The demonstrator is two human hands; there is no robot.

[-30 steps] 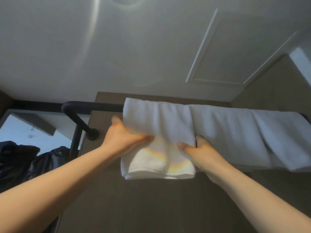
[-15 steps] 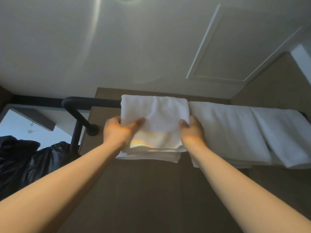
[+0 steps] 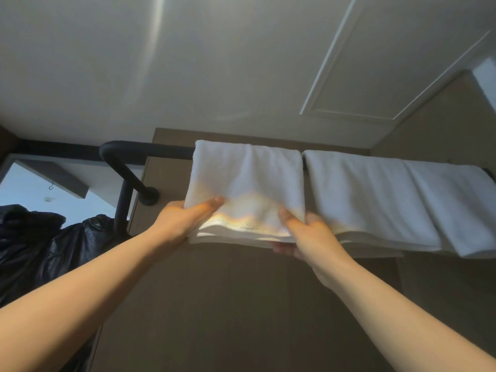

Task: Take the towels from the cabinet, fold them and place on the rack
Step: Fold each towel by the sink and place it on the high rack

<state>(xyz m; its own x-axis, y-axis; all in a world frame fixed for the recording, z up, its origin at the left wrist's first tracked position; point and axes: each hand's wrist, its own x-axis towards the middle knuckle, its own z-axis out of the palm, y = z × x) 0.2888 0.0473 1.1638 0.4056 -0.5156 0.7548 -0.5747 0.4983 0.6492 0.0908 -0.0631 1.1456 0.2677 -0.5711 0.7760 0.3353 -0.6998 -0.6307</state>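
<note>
— Where's the towel (image 3: pixel 247 183)?
— Folded over the rack (image 3: pixel 139 150), beside two more towels (image 3: pixel 370 194).
— And the hands?
— Left hand (image 3: pixel 185 218) pinches its lower left corner, right hand (image 3: pixel 308 234) its lower right, thumbs in front.

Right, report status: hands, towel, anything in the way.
Left hand and right hand both grip folded white towel, draped on black rack. Two more towels alongside. Nothing blocking.

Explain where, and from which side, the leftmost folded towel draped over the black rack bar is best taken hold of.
Take the leftmost towel by its two lower corners, from below and in front, as the left hand and right hand do. Its fold lies over the rack bar, so only the hanging layered edge is free.
</note>
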